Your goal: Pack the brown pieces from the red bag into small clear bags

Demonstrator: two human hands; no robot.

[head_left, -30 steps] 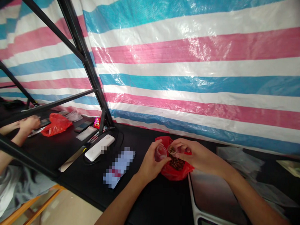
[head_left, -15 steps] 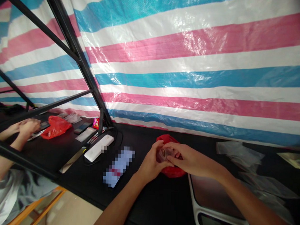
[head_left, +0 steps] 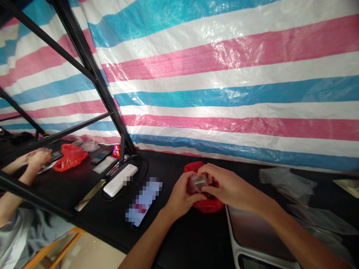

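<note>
Now the right hand [head_left: 227, 187] pinches, between thumb and fingers, a small clear plastic cup [head_left: 201, 183], freshly tipped toward nine o'clock beside the clear plastic tub [head_left: 192, 185] the left hand [head_left: 179, 196] clamps; pouring seems underway. Beneath sits a crumpled red plastic bag [head_left: 210, 206].

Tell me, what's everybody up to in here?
One person's right hand holds a small clear cup close to another clear cup in the left hand, over a red bag; whether the cups touch is hard to tell. A scale sits beside the bag, and a phone lies to the left. Farther left, a second person's hands are close together.
</note>
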